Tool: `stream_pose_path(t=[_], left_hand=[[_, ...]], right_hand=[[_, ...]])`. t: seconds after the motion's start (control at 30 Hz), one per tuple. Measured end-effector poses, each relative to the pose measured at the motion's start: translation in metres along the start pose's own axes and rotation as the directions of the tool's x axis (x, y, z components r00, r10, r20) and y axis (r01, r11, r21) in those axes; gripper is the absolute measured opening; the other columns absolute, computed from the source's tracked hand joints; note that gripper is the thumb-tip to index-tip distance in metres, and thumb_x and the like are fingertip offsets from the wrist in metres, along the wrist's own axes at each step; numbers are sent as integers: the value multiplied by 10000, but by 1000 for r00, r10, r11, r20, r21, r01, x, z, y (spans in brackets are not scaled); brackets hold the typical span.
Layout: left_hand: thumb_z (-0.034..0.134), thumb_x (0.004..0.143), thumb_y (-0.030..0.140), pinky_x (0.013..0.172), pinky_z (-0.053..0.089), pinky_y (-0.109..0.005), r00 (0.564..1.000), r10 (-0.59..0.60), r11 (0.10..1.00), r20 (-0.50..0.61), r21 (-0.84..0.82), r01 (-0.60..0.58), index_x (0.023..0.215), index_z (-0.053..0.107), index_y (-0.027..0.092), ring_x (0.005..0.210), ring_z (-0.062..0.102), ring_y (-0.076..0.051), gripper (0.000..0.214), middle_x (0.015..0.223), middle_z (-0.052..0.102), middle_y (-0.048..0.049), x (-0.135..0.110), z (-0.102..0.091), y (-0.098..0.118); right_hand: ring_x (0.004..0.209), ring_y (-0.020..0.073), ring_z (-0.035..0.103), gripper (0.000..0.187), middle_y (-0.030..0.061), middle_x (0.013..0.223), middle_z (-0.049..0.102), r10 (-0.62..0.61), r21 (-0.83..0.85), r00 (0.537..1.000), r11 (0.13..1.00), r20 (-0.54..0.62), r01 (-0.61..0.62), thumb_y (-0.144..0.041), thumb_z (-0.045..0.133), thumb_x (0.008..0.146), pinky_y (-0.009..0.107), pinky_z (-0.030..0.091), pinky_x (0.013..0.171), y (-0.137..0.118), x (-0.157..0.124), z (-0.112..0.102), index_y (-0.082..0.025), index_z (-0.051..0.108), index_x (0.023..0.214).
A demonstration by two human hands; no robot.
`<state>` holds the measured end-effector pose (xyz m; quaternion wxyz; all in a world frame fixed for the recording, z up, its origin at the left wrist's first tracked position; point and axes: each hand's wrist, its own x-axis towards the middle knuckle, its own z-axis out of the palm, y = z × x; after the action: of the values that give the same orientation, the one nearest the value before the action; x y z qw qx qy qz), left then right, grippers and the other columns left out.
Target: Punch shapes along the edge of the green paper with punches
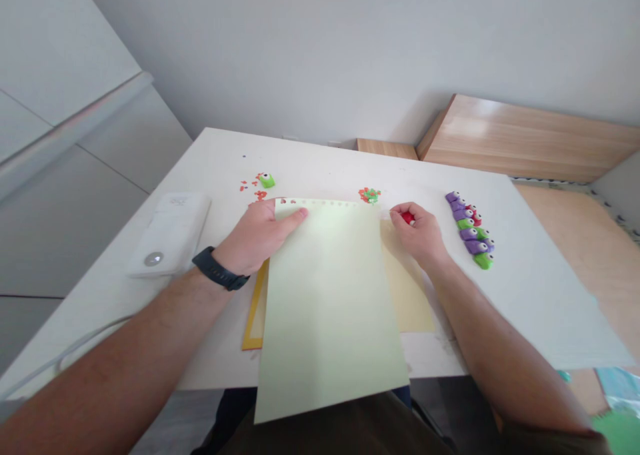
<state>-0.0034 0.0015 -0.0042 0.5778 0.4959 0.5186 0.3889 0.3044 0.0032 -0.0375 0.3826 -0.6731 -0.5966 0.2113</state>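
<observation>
A pale green paper sheet lies on the white table and hangs over its near edge; a row of small punched holes runs along its far edge. My left hand, with a dark watch on the wrist, rests on the sheet's far left corner, fingers closed on the edge. My right hand sits just right of the sheet, fingers closed on a small red punch. Beneath the green sheet lie a cream sheet and an orange one.
A row of purple, green and red punches lies right of my right hand. One green punch sits far left among red paper bits; more confetti lies at the sheet's far edge. A white device with a cable rests at the left.
</observation>
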Motion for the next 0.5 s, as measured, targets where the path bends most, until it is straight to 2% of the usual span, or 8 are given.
stream_pose_path(t=[0.13, 0.23, 0.4, 0.47, 0.5], left_hand=[[765, 803, 395, 833, 637, -407, 999, 42, 999, 1, 14, -42, 1166, 753, 202, 987, 753, -307, 411, 1102, 796, -79, 2, 0, -3], [765, 807, 379, 834, 636, -408, 998, 55, 998, 4, 33, -56, 1165, 756, 205, 991, 750, -307, 398, 1088, 797, -78, 2, 0, -2], [759, 816, 377, 834, 638, -399, 998, 58, 998, 13, 28, -58, 1138, 763, 217, 944, 760, -288, 360, 1052, 803, -62, 1, 0, -1], [763, 809, 389, 821, 640, -390, 999, 49, 998, 2, 30, -49, 1130, 765, 219, 951, 761, -289, 363, 1047, 805, -62, 0, -1, 0], [766, 805, 399, 811, 640, -384, 999, 44, 998, -8, 35, -44, 1128, 765, 219, 951, 761, -289, 369, 1045, 806, -63, 0, -1, 0]], right_hand=[[722, 185, 579, 292, 43, 832, 646, -185, -170, 982, 969, -36, 177, -341, 574, 914, 339, 442, 745, 1, 15, 13, -230, 786, 1082], [714, 188, 584, 329, 48, 837, 631, -229, -214, 973, 952, -20, 219, -324, 560, 929, 349, 453, 766, 1, 19, 15, -239, 781, 1157], [765, 194, 592, 253, 54, 865, 680, -179, -144, 979, 976, -97, 165, -386, 582, 938, 352, 440, 764, -1, 14, 6, -215, 765, 977], [716, 179, 555, 275, 31, 832, 662, -92, -16, 992, 996, -89, 91, -441, 579, 940, 341, 420, 704, -2, 10, 3, -224, 737, 1002], [682, 169, 528, 292, 14, 800, 638, -40, 87, 998, 995, -44, 43, -458, 573, 940, 332, 405, 667, -1, 8, 2, -231, 717, 1052]])
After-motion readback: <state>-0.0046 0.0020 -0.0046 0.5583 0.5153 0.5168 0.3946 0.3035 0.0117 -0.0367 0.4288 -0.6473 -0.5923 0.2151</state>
